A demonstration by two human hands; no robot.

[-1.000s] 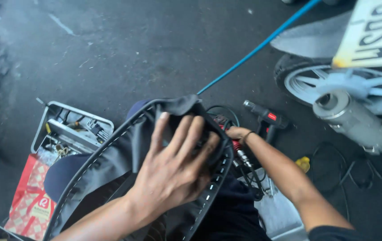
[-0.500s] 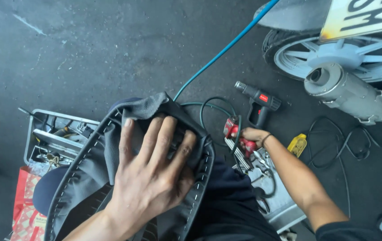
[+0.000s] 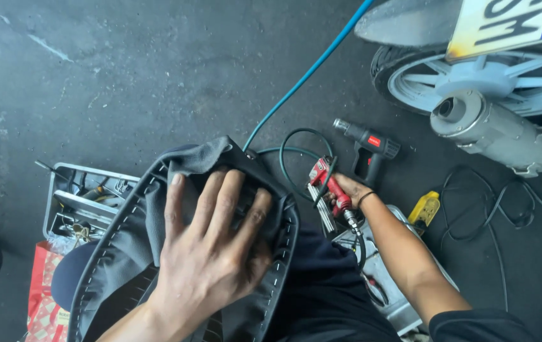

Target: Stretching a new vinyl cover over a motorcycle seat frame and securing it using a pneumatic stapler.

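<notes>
Head view: our left hand (image 3: 211,253) lies flat, fingers spread wide, pressing dark cover fabric (image 3: 198,161) onto the upturned seat base (image 3: 283,253) in our lap. Our right hand (image 3: 347,190) is closed around a red pneumatic stapler (image 3: 325,183), probably hose-fed, just right of the seat. We judge the stapling step in hand; next move needs the stapler brought to the stretched edge.

The left hand (image 3: 211,253) lies flat, fingers (image 3: 220,202) spread, on the dark cover folded over a seat (image 3: 125,253) — stitched rim just past the fingertips. The right hand (image 3: 347,190) grips a red stapler (image 3: 325,180); a black drill (image 3: 369,149) lies just beyond its fingers — a blue hose (image 3: 309,69) runs off farther out.
</notes>
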